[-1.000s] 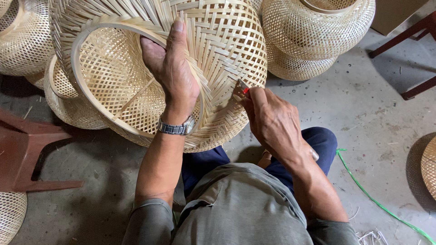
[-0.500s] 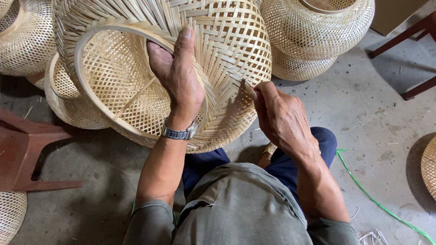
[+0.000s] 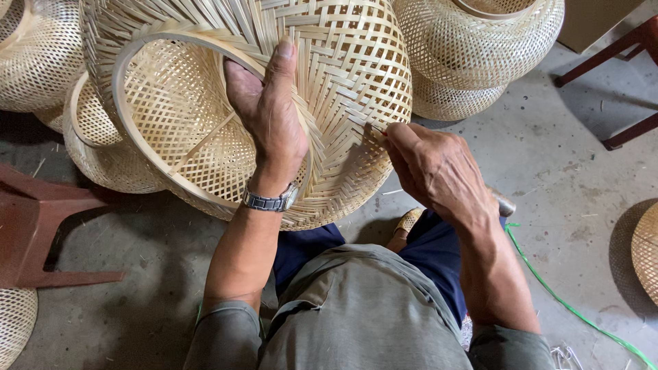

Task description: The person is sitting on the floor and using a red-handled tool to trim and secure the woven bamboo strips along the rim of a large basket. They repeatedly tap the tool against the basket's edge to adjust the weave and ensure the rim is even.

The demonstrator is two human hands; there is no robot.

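A large woven bamboo basket (image 3: 343, 75) lies tilted on my lap, its round open rim (image 3: 130, 130) facing left. My left hand (image 3: 271, 120), with a metal wristwatch, grips the rim, fingers inside and thumb along the outer weave. My right hand (image 3: 432, 168) presses against the basket's lower right side, fingertips pinching a bamboo strip (image 3: 378, 133) in the weave. Whether the right hand holds a small tool is hidden by the fingers.
More woven bamboo baskets stand around: one at top right (image 3: 480, 48), one at top left (image 3: 34, 62), one behind the held basket (image 3: 96, 157). A red-brown stool (image 3: 41, 233) is at left, a green cord (image 3: 569, 308) on the concrete floor at right.
My right hand has shifted right along the basket's side, and a red-tipped item seen near its fingers earlier is out of sight. The basket has turned slightly; my left hand keeps its grip.
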